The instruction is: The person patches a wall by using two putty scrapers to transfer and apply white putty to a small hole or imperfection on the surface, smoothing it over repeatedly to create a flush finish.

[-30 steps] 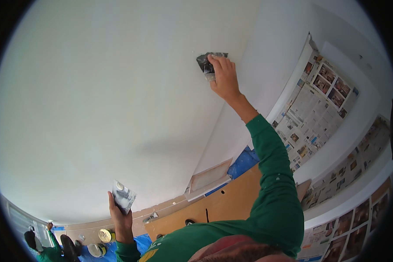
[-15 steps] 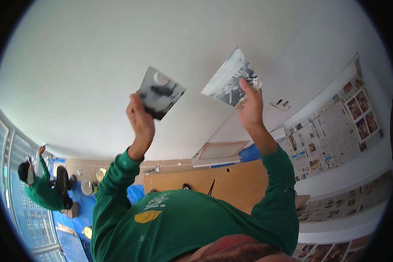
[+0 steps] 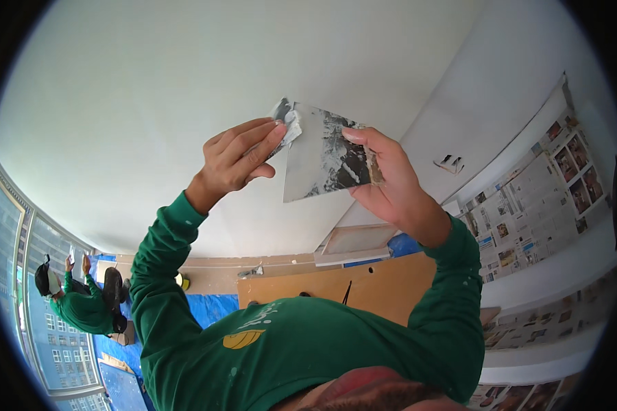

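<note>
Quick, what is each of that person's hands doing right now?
Left hand: closed on a small putty knife, its blade against the wide one.
Right hand: closed on a wide putty knife smeared with white and dark filler.

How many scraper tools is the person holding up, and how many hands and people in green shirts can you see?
Scraper blades: 2, a wide blade in the right hand and a small putty knife in the left hand
Raised hands of the wearer: 2
People in green tops: 2, the wearer's green top and another person by the window
Total: 6
</note>
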`<state>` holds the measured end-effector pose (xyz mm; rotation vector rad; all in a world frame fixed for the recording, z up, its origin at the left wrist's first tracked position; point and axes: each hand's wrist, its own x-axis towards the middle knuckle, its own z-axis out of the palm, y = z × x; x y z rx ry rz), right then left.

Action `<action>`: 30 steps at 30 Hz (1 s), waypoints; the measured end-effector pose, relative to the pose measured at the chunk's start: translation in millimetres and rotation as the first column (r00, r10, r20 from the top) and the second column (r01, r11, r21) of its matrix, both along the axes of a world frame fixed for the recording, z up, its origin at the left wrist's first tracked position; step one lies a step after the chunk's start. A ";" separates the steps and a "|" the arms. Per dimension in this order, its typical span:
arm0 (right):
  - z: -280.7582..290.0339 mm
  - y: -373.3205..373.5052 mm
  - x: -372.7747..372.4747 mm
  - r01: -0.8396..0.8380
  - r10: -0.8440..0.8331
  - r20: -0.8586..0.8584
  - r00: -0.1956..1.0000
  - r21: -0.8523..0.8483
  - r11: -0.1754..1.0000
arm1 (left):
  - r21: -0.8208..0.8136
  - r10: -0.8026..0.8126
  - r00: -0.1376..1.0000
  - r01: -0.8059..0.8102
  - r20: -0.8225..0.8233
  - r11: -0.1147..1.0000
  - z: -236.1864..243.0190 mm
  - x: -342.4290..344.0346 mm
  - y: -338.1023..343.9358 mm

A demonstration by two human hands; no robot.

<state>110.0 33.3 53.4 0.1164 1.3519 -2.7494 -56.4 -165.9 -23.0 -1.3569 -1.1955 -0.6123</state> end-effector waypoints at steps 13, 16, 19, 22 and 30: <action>363.0 206.8 -117.4 0.913 -0.083 -0.910 0.407 0.404 0.053 | -0.196 0.212 0.662 -0.100 0.718 0.975 -176.8 11.4 -49.0; 420.9 199.3 -132.7 0.870 0.311 -0.933 0.182 0.006 -0.493 | -0.091 0.176 0.459 -0.201 0.871 0.975 -226.8 26.6 -58.3; 455.3 194.4 -143.3 0.768 0.554 -0.814 0.174 -0.240 -0.594 | -0.020 0.117 0.311 -0.298 0.943 0.954 -270.5 37.0 -65.3; 483.0 185.3 -158.9 0.680 0.598 -0.769 0.226 -0.315 -0.662 | 0.024 0.056 0.221 -0.345 0.974 0.938 -288.5 44.0 -70.7; 489.6 172.5 -178.8 0.660 0.472 -0.827 0.307 -0.172 -0.731 | 0.063 0.008 0.177 -0.389 0.984 0.919 -289.7 30.5 -71.4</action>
